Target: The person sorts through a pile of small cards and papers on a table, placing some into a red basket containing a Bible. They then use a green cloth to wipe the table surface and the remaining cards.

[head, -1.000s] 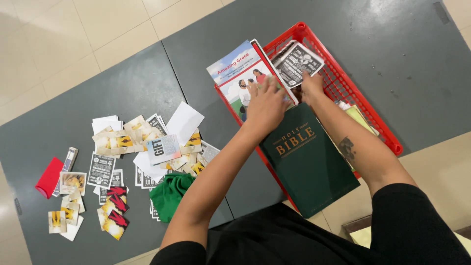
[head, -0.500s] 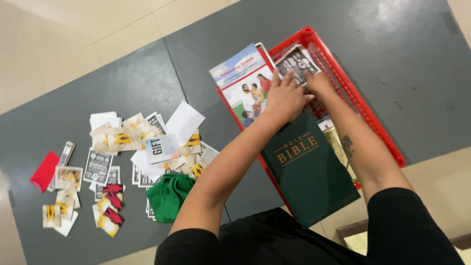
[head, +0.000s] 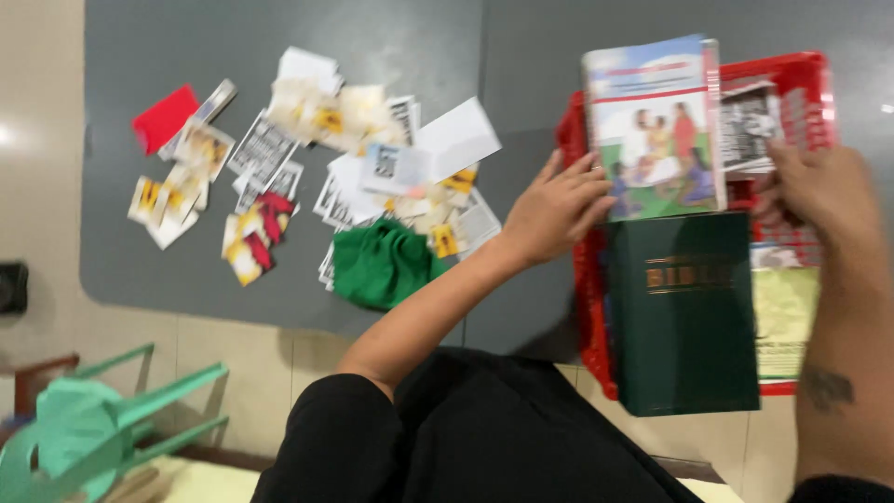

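Observation:
A red plastic basket (head: 585,307) sits on the grey table (head: 186,56) at the right. A dark green hardcover book (head: 684,317) lies across its near part. Above that is a colourful illustrated booklet (head: 656,130), with a black-and-white leaflet (head: 750,126) beside it. My left hand (head: 557,210) has its fingers spread against the booklet's left lower edge and grips it. My right hand (head: 819,191) rests over the papers in the basket's right side, its fingertips at the leaflet's corner and its grip hidden. A yellowish sheet (head: 784,317) lies under that forearm.
Several small printed cards and paper cut-outs (head: 372,158) are scattered over the table's middle and left, with a red card (head: 166,116) and a bunched green cloth (head: 382,265). A green plastic chair (head: 93,428) stands on the tiled floor below the table's near edge.
The camera has swung, so the basket now sits upright at the right. My left hand has slid from the booklet's face to its left edge. My right hand has shifted right over the basket's papers.

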